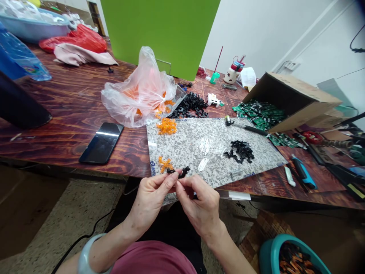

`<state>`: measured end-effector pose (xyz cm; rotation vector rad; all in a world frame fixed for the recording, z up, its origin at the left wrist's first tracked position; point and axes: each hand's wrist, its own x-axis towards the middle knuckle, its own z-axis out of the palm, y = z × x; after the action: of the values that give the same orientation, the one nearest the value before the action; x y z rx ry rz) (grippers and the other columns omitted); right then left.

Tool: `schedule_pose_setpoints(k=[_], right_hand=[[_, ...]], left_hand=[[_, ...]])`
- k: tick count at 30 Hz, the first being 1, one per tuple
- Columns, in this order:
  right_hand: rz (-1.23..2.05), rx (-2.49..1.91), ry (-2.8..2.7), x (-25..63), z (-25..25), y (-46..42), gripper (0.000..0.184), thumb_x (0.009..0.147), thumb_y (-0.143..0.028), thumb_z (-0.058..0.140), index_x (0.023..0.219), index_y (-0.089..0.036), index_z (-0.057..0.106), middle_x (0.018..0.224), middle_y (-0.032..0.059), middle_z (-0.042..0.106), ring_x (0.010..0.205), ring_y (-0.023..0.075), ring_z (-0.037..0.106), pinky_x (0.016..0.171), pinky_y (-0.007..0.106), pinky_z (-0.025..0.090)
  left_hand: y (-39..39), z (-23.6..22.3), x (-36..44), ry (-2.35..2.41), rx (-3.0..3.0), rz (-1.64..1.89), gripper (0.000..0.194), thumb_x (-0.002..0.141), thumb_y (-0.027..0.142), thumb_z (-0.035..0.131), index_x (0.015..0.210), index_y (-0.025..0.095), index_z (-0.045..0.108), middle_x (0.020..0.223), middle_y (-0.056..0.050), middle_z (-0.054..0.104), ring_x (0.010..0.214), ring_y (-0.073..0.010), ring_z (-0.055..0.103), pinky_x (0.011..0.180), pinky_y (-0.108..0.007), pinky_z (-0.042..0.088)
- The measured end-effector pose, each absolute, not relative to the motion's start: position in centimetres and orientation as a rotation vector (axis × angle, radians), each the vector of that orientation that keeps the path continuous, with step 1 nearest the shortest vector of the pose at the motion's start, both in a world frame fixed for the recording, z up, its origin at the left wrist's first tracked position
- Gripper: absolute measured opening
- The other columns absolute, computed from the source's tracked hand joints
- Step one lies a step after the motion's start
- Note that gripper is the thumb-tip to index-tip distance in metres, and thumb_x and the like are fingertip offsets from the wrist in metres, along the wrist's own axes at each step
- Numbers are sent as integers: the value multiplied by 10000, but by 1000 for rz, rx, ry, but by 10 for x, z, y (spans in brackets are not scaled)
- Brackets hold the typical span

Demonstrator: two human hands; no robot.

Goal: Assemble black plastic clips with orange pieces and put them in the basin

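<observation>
My left hand (152, 198) and my right hand (199, 205) meet just in front of the table edge, both pinching a small black plastic part (179, 173) between fingertips. Right behind it an orange plastic piece (165, 164) lies on the speckled grey mat (256, 152). On the mat are a pile of orange pieces (167, 126), several clear plastic pieces (204, 146) and a heap of black parts (241, 151).
A black phone (102, 142) lies left of the mat. Behind it are a plastic bag (142, 91) with orange parts, more black parts (191, 104), a small hammer (245, 126) and a tipped cardboard box (293, 101) spilling green boards. A teal bin (273, 251) stands at lower right.
</observation>
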<state>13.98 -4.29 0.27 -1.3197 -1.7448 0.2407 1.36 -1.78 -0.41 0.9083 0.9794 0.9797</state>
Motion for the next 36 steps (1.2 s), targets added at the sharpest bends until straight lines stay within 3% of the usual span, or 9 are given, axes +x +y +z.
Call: schedule_pose_setpoints(k=[8, 14, 19, 29, 36], right_hand=[[283, -1364, -1705, 139, 2, -44, 134, 845, -148, 531, 722, -171, 577, 608, -5, 578, 509, 89, 502, 502, 206, 418], [443, -1378, -1682, 139, 4, -48, 95, 836, -126, 514, 863, -167, 595, 706, 12, 608, 575, 100, 551, 552, 211, 461], [552, -1403, -1602, 146, 7, -47, 48, 842, -158, 548, 862, -180, 585, 723, 9, 640, 587, 101, 597, 553, 196, 482], [847, -1475, -1532, 156, 11, -43, 60, 794, -172, 599, 808, -189, 543, 628, -19, 616, 525, 103, 600, 477, 175, 471], [822, -1520, -1802, 165, 17, -43, 100, 797, -131, 599, 794, -200, 527, 594, -43, 578, 486, 94, 544, 467, 175, 409]], left_hand=[[-17, -1, 14, 1029, 1044, 1009, 203, 799, 306, 649, 907, 190, 775, 747, -6, 748, 745, -172, 655, 732, -230, 510], [-12, 0, 13, 1098, 1121, 1052, 175, 783, 280, 654, 860, 192, 784, 712, -6, 739, 695, -183, 646, 671, -233, 500], [-11, -2, 11, 1124, 1265, 1055, 178, 796, 280, 628, 782, 175, 771, 686, -7, 719, 648, -176, 618, 618, -222, 464], [-12, -2, 6, 1132, 1796, 947, 312, 869, 250, 503, 580, 163, 582, 546, 27, 458, 527, -115, 419, 529, -226, 326], [-10, -2, 0, 1005, 1959, 795, 334, 885, 200, 444, 554, 179, 479, 553, 37, 418, 532, -109, 401, 522, -227, 305]])
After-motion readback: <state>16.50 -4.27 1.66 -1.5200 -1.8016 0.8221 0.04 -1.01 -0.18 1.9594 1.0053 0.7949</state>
